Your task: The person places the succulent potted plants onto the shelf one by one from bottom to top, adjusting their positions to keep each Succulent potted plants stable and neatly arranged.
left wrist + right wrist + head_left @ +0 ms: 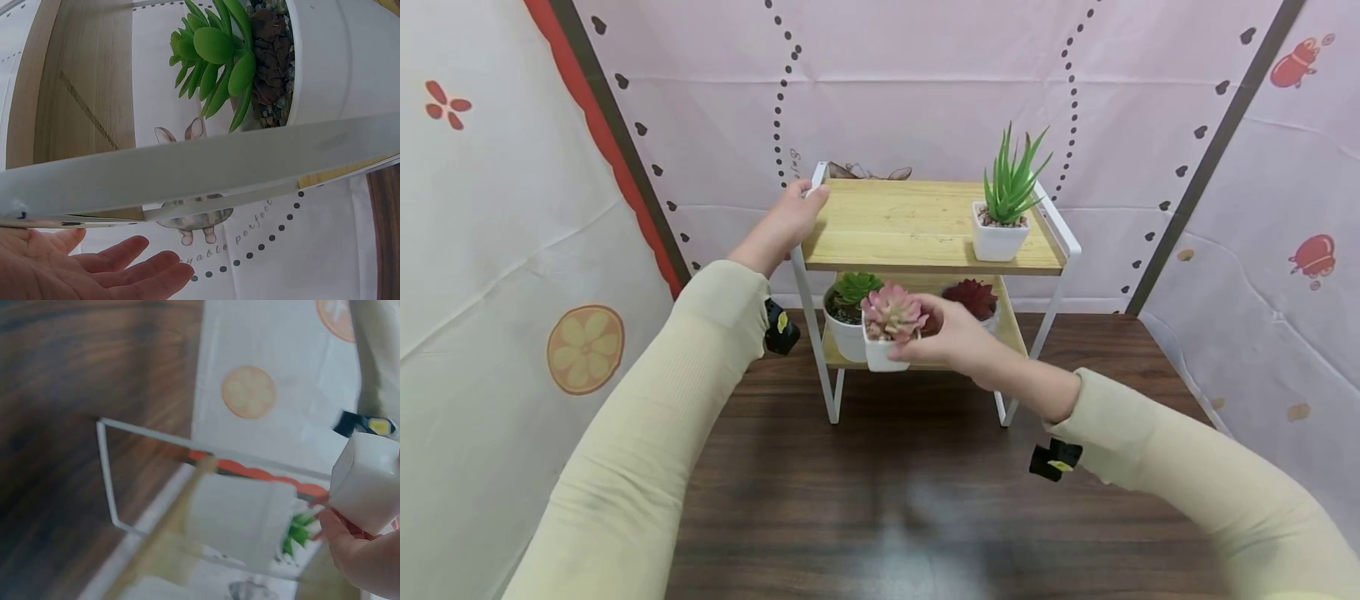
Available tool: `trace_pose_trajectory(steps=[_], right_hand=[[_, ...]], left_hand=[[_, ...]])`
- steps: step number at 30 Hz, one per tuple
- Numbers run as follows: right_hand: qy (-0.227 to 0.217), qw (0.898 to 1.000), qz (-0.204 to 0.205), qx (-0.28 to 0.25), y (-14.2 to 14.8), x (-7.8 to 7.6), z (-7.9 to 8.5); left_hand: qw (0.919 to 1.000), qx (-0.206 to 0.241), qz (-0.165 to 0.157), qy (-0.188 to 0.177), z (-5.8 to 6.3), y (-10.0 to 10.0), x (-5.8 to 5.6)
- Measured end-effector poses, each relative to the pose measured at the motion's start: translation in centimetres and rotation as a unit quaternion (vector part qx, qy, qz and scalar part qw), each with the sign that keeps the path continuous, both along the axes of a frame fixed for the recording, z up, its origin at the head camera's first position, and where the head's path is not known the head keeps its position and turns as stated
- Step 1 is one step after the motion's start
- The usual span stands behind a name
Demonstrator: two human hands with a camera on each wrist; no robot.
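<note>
My right hand (958, 337) grips a small white square pot with a pink succulent (893, 312) by its right side, in front of the shelf's lower level. In the right wrist view the pot's white body (367, 482) shows, fingers and thumb around it. My left hand (793, 218) rests at the left white rail of a two-tier wooden shelf (895, 217). The left wrist view has its fingers (134, 275) extended beside the white metal frame (187, 169). Behind the held pot, a green succulent in a round white pot (847, 340) stands on the lower level.
A spiky green aloe in a white square pot (1000, 242) stands on the top level's right side. On the lower level at right, a dark red succulent (972, 297) is partly hidden by my right hand. Dark wood floor (865, 500) lies in front; printed cloth walls surround the shelf.
</note>
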State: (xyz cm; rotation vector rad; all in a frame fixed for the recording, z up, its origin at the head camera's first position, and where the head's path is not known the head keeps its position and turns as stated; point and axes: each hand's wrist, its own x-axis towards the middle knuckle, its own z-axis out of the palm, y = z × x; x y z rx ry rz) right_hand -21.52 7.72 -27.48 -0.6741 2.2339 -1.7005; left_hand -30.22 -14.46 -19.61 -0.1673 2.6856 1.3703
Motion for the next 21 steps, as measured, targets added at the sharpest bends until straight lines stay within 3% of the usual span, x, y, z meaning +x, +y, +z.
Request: trace_pose_trajectory(steps=[9, 15, 21], right_hand=[[-0.012, 0.999, 0.003, -0.048, 0.3, -1.1, 4.3], [0.010, 0.997, -0.001, -0.073, -0.5, -2.2, 6.0], [0.024, 0.996, -0.042, -0.080, -1.9, -3.7, 7.0]], left_hand=[[1.0000, -0.006, 0.002, 0.007, 0.1, 0.1, 0.0], [0.9999, -0.013, 0.003, 0.003, 0.0, 0.1, 0.0], [0.9999, -0.010, 0.002, 0.002, 0.1, 0.1, -0.2]])
